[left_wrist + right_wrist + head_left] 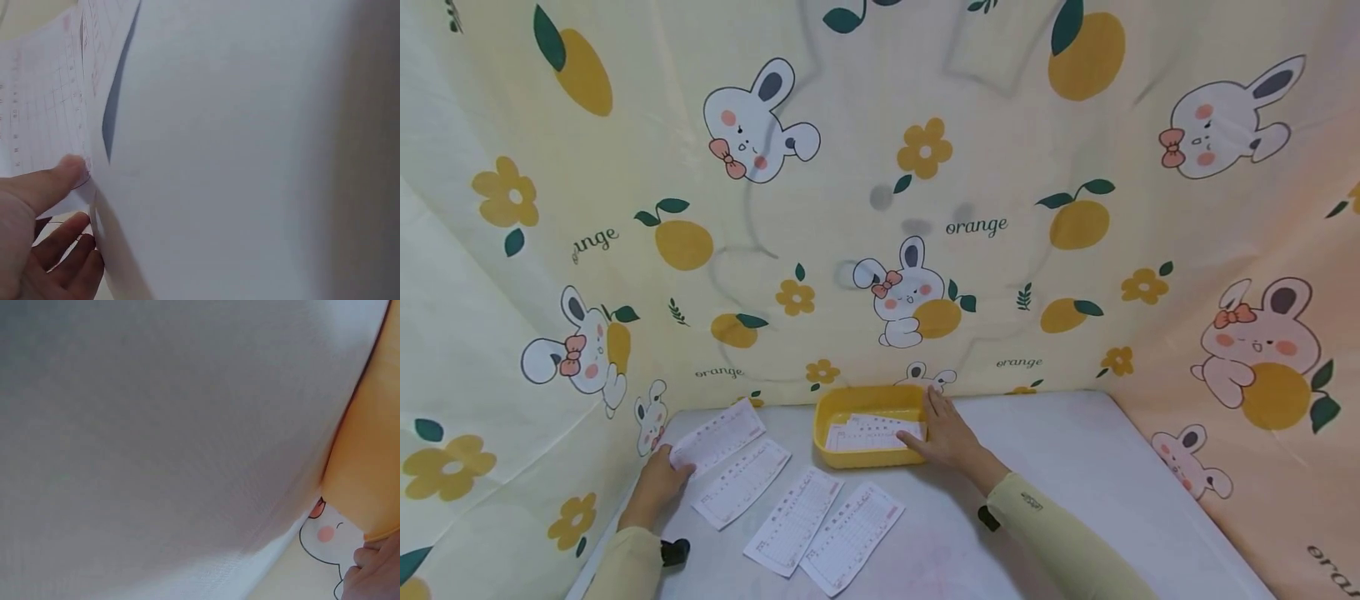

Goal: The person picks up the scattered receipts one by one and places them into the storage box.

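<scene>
My left hand [657,490] pinches the lower left end of a printed paper form [721,438]; in the left wrist view the thumb lies on its face and the fingers are behind it. Just below that form lies another form [742,483], partly overlapped by it. My right hand [951,435] grips the right end of a yellow plastic basket [871,460], thumb over the rim and fingers along the outside. Inside the basket lie a few printed forms [861,435]. The right wrist view shows only part of the right hand [378,572] at the basket's edge.
Two more forms [793,521] [853,537] lie side by side on the white table [1045,500], in front of the basket. A patterned cloth [865,200] with rabbits and oranges hangs behind the table and along both sides.
</scene>
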A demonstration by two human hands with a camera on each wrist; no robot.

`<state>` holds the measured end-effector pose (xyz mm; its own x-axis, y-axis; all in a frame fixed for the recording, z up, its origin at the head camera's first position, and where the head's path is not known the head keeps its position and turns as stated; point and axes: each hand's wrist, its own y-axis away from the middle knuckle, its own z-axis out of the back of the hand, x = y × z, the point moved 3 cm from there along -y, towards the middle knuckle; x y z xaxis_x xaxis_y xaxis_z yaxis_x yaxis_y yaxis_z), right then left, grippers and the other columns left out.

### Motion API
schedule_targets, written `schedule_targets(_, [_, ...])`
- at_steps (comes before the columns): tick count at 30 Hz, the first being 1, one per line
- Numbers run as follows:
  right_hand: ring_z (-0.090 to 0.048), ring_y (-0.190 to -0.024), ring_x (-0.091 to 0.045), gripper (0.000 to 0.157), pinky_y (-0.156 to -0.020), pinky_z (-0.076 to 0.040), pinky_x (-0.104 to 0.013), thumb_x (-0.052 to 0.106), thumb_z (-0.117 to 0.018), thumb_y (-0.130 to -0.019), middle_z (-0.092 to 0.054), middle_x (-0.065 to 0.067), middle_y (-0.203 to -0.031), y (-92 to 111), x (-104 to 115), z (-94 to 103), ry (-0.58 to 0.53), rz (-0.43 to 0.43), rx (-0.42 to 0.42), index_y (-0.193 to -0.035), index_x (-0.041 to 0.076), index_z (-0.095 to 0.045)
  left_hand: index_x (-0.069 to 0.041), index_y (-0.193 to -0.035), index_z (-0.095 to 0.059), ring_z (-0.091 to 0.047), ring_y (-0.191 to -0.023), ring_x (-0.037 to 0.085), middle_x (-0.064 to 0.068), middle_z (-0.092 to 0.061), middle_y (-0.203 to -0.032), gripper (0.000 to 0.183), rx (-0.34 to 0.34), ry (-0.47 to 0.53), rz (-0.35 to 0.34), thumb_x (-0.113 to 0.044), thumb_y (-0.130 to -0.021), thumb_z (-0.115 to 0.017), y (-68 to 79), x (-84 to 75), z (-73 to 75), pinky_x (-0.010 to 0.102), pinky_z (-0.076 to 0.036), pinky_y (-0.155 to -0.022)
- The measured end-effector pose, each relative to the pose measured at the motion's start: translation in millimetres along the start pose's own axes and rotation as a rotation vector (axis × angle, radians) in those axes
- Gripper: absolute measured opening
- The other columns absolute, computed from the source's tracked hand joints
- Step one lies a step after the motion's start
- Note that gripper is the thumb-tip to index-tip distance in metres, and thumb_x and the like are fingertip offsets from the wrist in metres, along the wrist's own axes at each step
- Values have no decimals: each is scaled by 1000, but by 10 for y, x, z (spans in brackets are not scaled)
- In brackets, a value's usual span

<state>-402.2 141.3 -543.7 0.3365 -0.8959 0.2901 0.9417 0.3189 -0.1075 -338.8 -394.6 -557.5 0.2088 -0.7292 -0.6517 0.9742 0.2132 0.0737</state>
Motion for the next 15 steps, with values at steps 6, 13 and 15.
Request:
schedule_targets(6, [-7,-167,-36,118,-135,-9,-49,84,-43,-97,-2,-17,-180,5,-8,-6,-8,1,1,-170,-1,-7,20,-154,-29,-44,-139,60,46,-39,-152,61,-27,81,27,-21,-114,-51,20,-2,24,71,-33,-119])
schedule_targets(13, [-6,-167,-36,118,-135,-9,-49,85,-42,-96,-1,-16,-180,7,-6,10,-9,-4,14,-170,0,-6,18,-139,-49,-57,-121,53,41,-56,-135,42,-175,52,-15,-15,-113,-50,40,-9,58,65,-47,-105])
schedule_targets(15, [-7,-167,-36,118,-135,-9,-49,85,-41,-97,-1,-16,-180,4,-7,16,-5,-2,12,-170,0,-6,18,-136,-53,-59,-118,52,40,-59,-131,39,-213,51,-29,-13,-113,-51,46,-22,72,63,-49,-102])
